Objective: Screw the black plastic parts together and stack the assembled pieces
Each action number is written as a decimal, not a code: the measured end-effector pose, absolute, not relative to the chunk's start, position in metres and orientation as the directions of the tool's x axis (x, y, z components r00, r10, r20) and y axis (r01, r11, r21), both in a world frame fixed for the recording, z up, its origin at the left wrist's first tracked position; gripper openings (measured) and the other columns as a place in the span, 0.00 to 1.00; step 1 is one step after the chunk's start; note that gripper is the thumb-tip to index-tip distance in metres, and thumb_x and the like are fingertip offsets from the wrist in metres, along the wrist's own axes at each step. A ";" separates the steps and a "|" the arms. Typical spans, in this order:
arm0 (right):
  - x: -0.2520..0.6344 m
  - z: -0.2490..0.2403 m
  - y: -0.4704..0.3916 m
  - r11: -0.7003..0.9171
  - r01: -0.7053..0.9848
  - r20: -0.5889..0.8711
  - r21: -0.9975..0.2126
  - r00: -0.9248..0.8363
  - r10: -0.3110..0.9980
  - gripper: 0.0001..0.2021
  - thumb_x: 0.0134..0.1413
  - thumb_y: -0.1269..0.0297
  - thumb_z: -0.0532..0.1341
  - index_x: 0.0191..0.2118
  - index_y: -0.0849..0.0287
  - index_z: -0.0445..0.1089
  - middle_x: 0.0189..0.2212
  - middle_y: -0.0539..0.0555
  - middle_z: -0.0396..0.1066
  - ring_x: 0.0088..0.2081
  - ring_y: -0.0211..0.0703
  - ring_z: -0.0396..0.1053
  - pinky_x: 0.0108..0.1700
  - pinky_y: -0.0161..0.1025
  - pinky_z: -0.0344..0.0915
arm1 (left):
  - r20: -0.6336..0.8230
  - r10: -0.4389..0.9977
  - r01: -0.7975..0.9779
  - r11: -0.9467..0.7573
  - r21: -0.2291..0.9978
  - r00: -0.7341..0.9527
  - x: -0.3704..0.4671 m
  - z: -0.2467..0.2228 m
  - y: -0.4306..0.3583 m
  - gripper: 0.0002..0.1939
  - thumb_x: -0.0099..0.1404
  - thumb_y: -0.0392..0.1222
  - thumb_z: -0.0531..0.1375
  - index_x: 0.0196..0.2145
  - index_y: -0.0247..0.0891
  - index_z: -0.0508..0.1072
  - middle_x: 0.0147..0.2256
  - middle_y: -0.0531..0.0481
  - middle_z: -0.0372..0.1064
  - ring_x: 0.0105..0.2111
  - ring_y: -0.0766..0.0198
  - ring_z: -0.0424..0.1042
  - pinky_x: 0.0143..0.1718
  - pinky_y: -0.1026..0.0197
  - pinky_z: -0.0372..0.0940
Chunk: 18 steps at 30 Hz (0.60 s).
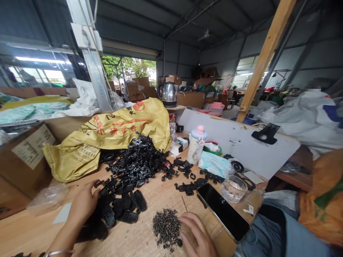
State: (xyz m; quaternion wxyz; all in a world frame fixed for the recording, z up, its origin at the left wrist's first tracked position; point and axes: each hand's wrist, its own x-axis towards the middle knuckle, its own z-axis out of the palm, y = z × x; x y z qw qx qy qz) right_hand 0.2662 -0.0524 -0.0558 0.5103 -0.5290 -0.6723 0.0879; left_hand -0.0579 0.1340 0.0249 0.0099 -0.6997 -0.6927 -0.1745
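My left hand (pixel 83 203) reaches to the near left edge of a heap of black plastic parts (pixel 138 160). Its thumb and forefinger are apart, with the fingertips at one small black part; no firm grip shows. Flat black clip-like pieces (pixel 124 208) lie just right of that hand. My right hand (pixel 198 233) is curled beside a pile of tiny dark wire rings or springs (pixel 166 228), its fingertips at the pile's right edge. A thin metal rod (pixel 184 203) sticks out past its fingers, seemingly held in the hand; the rest of it is hidden.
A yellow woven sack (pixel 128 123) lies behind the heap. To the right are a phone (pixel 223 212), a glass bowl (pixel 233 189), a tissue pack (pixel 214 164) and a bottle (pixel 196 146). A cardboard box (pixel 24 171) borders the left; a white board (pixel 230 137) edges the back right.
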 end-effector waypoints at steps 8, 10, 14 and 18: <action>0.285 -0.074 -0.067 0.321 0.711 0.674 -0.625 0.285 0.681 0.13 0.51 0.72 0.53 0.42 0.56 0.66 0.39 0.59 0.68 0.41 0.47 0.69 0.40 0.41 0.70 | 0.214 0.977 0.980 -0.058 0.190 0.017 -0.026 0.049 0.153 0.22 0.59 0.47 0.46 0.41 0.30 0.71 0.37 0.36 0.74 0.37 0.47 0.72 0.37 0.54 0.64; 0.288 -0.069 -0.065 0.338 0.721 0.674 -0.605 0.238 0.700 0.13 0.50 0.73 0.53 0.43 0.56 0.65 0.38 0.59 0.67 0.41 0.46 0.69 0.41 0.40 0.70 | 0.259 0.966 0.983 -0.023 0.182 -0.026 -0.023 0.062 0.151 0.25 0.61 0.50 0.43 0.43 0.30 0.69 0.38 0.35 0.73 0.39 0.45 0.71 0.37 0.52 0.63; 0.290 -0.063 -0.066 0.315 0.705 0.632 -0.635 0.240 0.737 0.13 0.51 0.75 0.53 0.43 0.57 0.64 0.37 0.58 0.67 0.41 0.45 0.68 0.41 0.39 0.69 | 0.289 0.957 0.985 -0.039 0.171 -0.012 -0.022 0.076 0.151 0.23 0.59 0.51 0.46 0.41 0.32 0.69 0.38 0.37 0.72 0.42 0.45 0.68 0.40 0.52 0.61; 0.287 -0.060 -0.068 0.291 0.687 0.613 -0.666 0.281 0.739 0.12 0.50 0.75 0.52 0.41 0.57 0.64 0.37 0.57 0.66 0.40 0.45 0.68 0.41 0.39 0.69 | 0.206 0.978 0.961 -0.083 0.262 0.029 -0.027 0.069 0.161 0.15 0.52 0.49 0.53 0.28 0.36 0.73 0.27 0.46 0.75 0.32 0.53 0.72 0.33 0.59 0.64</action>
